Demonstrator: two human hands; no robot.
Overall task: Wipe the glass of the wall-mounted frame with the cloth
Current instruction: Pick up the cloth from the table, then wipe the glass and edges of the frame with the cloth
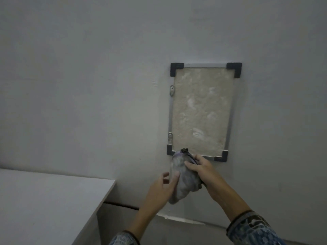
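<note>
Right hand [198, 169] grips the bunched cloth [184, 181]; left hand [163, 187] loose beside it; smeared glass [200, 110] just above (unwiped, I'd judge); lift and press next.

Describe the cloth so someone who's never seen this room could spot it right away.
Start at the metal-edged frame on the pale wall. Just below its bottom-left black corner, the cloth hangs bunched in the right hand, with the left hand touching it. It is the only soft, crumpled grey thing there.

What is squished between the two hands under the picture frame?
The head view shows a bunched grey cloth between the left hand and the right hand. Its top end touches the frame's bottom-left corner.
</note>
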